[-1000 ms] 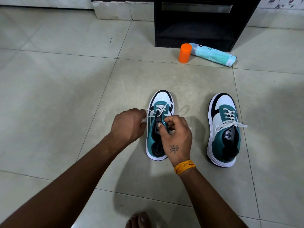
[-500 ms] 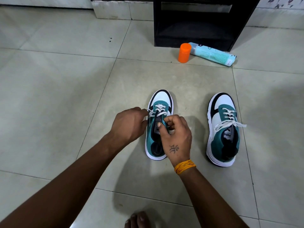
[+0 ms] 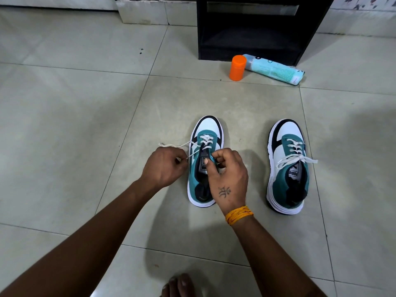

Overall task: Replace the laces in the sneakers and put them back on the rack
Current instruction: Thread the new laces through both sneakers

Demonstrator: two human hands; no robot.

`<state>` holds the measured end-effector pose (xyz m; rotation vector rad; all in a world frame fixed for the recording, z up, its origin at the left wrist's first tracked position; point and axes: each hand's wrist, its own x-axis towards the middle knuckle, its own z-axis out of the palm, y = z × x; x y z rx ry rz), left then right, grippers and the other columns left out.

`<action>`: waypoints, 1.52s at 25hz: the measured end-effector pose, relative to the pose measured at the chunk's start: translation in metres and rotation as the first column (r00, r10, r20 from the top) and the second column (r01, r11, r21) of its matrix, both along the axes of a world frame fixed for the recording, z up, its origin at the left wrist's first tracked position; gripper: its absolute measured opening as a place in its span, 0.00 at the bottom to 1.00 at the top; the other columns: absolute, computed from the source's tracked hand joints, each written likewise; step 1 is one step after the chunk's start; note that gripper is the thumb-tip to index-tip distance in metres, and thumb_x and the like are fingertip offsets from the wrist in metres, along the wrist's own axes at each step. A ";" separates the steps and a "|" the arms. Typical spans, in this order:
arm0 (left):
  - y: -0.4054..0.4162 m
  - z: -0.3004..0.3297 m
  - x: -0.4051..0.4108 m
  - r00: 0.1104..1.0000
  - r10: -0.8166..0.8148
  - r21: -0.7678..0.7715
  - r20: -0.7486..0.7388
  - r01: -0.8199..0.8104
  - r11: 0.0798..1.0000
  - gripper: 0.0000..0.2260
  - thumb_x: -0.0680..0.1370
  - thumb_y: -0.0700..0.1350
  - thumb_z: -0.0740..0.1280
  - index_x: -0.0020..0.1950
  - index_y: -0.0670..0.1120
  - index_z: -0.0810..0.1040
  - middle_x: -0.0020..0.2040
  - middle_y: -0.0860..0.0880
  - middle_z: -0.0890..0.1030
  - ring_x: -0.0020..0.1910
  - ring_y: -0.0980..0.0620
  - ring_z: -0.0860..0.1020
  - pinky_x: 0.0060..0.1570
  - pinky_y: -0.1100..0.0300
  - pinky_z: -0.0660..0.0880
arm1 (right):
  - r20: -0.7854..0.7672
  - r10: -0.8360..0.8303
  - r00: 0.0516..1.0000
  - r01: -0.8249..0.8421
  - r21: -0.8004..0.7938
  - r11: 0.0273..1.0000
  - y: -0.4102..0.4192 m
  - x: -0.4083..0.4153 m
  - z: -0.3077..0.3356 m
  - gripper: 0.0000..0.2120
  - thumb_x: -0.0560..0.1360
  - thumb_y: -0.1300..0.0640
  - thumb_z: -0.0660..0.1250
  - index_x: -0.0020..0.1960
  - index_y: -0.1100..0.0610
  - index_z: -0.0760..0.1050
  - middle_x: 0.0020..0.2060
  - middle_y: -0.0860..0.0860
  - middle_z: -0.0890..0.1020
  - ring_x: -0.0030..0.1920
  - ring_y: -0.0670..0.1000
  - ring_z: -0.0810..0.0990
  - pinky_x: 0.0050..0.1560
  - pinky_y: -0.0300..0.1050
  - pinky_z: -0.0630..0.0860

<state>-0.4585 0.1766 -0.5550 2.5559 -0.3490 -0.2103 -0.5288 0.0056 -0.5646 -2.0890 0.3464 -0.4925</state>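
Two teal-and-white sneakers on the tile floor (image 3: 75, 103), toes away from you: left sneaker (image 3: 204, 168) between your hands, right sneaker (image 3: 288, 168) well apart, laced and tied. Your left hand (image 3: 164, 166) pinches the white lace (image 3: 182, 145) pulled out sideways; your right hand (image 3: 228, 175) pinches the tongue edge. One black rack (image 3: 250, 28) stands ahead, with one orange cap (image 3: 237, 67) and one pale tube (image 3: 276, 69) touching in front of it; open floor to your left.
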 end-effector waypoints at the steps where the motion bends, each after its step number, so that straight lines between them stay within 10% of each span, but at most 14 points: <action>1: -0.001 0.000 0.001 1.000 0.000 0.001 -0.028 0.000 1.000 0.12 0.72 0.53 0.63 0.40 0.51 0.85 0.38 0.53 0.84 0.40 0.50 0.82 0.39 0.57 0.74 | -0.001 -0.001 1.000 0.001 0.001 1.000 -0.001 0.000 0.000 0.07 0.74 0.54 0.75 0.47 0.50 0.77 0.45 0.45 0.79 0.44 0.46 0.79 0.46 0.50 0.79; 7: -0.018 0.013 0.001 0.970 0.189 -0.279 -0.152 -0.226 0.933 0.10 0.79 0.43 0.69 0.57 0.51 0.87 0.51 0.56 0.86 0.42 0.58 0.82 0.48 0.64 0.78 | 0.006 0.001 1.000 -0.001 -0.003 1.000 0.000 -0.001 0.000 0.07 0.74 0.55 0.75 0.47 0.51 0.77 0.45 0.45 0.79 0.43 0.45 0.79 0.45 0.50 0.79; 11: -0.042 0.025 0.004 0.920 0.299 -0.469 -0.252 -0.387 0.794 0.09 0.77 0.54 0.74 0.44 0.51 0.87 0.39 0.55 0.86 0.36 0.59 0.80 0.42 0.61 0.77 | 0.010 0.001 1.000 -0.001 -0.014 1.000 0.000 0.000 -0.001 0.07 0.74 0.56 0.75 0.48 0.51 0.77 0.45 0.45 0.79 0.43 0.45 0.79 0.45 0.49 0.78; 21: -0.047 0.043 0.005 0.803 0.163 -0.707 -0.573 -0.586 0.396 0.02 0.73 0.39 0.71 0.41 0.45 0.82 0.48 0.37 0.86 0.47 0.47 0.83 0.53 0.52 0.79 | 0.014 -0.002 1.000 0.002 -0.017 1.000 0.000 -0.001 -0.003 0.07 0.75 0.55 0.75 0.48 0.51 0.77 0.45 0.45 0.79 0.43 0.48 0.79 0.46 0.51 0.78; 28: -0.045 0.067 0.010 0.831 0.066 -0.730 -0.552 -0.519 0.444 0.08 0.82 0.42 0.69 0.57 0.38 0.82 0.42 0.50 0.83 0.46 0.54 0.81 0.53 0.58 0.76 | -0.026 0.024 0.999 -0.025 -0.073 0.997 0.000 0.001 -0.001 0.07 0.76 0.51 0.73 0.48 0.50 0.76 0.44 0.45 0.78 0.43 0.47 0.79 0.44 0.51 0.78; 38: -0.057 0.116 0.012 0.931 0.168 -0.811 -0.323 -0.364 0.458 0.07 0.82 0.38 0.67 0.56 0.37 0.83 0.47 0.42 0.87 0.41 0.56 0.83 0.38 0.67 0.76 | 0.124 0.077 0.989 -0.073 -0.039 0.997 0.018 0.054 0.073 0.09 0.77 0.47 0.69 0.49 0.52 0.81 0.36 0.47 0.82 0.37 0.49 0.80 0.39 0.49 0.76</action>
